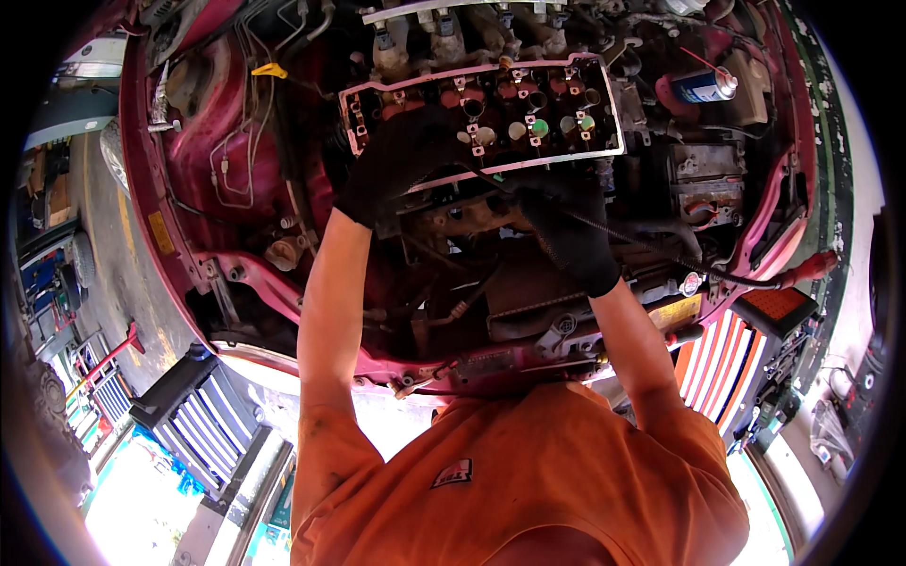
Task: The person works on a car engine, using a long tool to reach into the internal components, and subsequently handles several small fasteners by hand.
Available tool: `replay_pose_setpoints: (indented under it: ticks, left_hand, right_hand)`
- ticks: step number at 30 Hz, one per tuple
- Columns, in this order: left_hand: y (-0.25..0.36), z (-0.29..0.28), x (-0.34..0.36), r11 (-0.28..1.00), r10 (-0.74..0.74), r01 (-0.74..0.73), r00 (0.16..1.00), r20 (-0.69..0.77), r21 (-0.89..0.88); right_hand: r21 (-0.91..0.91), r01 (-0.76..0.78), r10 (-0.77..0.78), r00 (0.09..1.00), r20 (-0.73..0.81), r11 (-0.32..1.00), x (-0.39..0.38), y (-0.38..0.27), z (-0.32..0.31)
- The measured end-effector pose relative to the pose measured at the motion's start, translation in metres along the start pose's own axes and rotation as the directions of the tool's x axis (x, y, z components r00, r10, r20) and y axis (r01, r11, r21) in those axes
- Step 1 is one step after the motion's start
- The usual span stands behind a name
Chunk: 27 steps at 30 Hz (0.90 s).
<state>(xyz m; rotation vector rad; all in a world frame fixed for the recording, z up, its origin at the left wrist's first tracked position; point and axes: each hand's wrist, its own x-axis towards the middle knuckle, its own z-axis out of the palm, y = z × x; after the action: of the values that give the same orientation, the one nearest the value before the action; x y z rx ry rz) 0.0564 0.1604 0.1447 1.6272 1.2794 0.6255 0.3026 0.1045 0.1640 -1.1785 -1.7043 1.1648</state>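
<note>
An open engine head [604, 113], with a pale metal rim and round valve parts in red, green and cream, lies in a red car's engine bay. My left hand [396, 165], in a black glove, presses on the head's near left corner; its fingers are lost in the dark. My right hand [566, 231], also black-gloved, is closed just below the head's near edge. A long thin dark rod [661, 250] runs under that hand to a red handle [813, 267] at the right. Both bare forearms reach up from my orange shirt.
A blue spray can [703, 85] with a red straw stands at the bay's far right, beside a boxy grey part [708, 184]. A yellow dipstick loop [269, 69] sits at the far left. A black tool cart [203, 415] and a red-and-white striped chest [727, 363] flank me.
</note>
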Motion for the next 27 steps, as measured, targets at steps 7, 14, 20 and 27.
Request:
replay_pose_setpoints:
  ticks: [7,14,20,27]
  left_hand:
    - [0.005,-0.007,0.003,0.993,-0.079,0.085,0.994,0.076,-0.082]
    - [0.005,-0.01,0.009,0.997,-0.077,0.076,0.996,-0.04,-0.031]
    - [-0.003,-0.008,0.015,0.981,-0.008,0.028,0.995,-0.102,0.191]
    - [-0.014,0.006,0.022,0.978,0.063,-0.01,0.967,-0.247,0.21]
  right_hand:
    - [0.048,-0.059,0.062,0.996,-0.06,0.997,-0.007,-0.003,0.0]
    - [-0.043,0.071,-0.075,0.992,-0.097,0.997,-0.002,0.002,-0.004]
    - [0.133,-0.036,0.048,0.994,-0.093,0.991,-0.003,-0.001,-0.01]
    - [0.09,0.002,0.003,0.998,-0.055,0.996,0.002,0.002,-0.016]
